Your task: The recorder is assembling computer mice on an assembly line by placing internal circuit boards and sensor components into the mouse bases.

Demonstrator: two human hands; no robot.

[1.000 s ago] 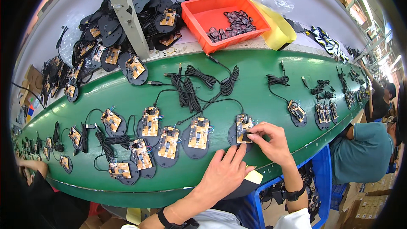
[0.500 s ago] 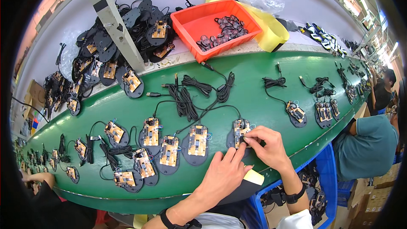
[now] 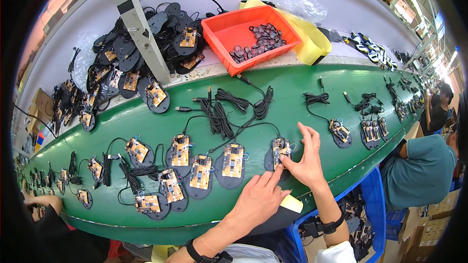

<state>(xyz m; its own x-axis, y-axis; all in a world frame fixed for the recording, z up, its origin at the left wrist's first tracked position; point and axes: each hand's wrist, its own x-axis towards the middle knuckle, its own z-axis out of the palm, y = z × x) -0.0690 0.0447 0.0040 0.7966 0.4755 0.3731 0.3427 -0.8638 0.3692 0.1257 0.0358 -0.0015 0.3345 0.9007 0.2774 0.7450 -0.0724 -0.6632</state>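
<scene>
In front of me lies a computer mouse base (image 3: 280, 147) with a tan circuit board, its black cable running back and left. The thumb of my right hand (image 3: 308, 164) presses on the board's near end. That hand is open, its other fingers raised and spread. My left hand (image 3: 257, 198) reaches in from the lower left, fingers stretched out, their tips against the near edge of the same base. Neither hand grips anything I can see. To its left rest similar mouse bases (image 3: 233, 161) with boards and bundled black cables (image 3: 222, 121).
A green conveyor belt (image 3: 292, 87) carries more mouse bases both ways. Behind it stand a red tray (image 3: 219, 44) of small round dark parts and a metal post (image 3: 141, 31) beside piled mouse bases. A blue crate (image 3: 378, 214) sits near right, by a person in a green shirt (image 3: 419, 168).
My right hand has opened: its fingers were pinched at the board and now lift away, leaving the thumb down. My left hand has barely moved. The view has shifted slightly.
</scene>
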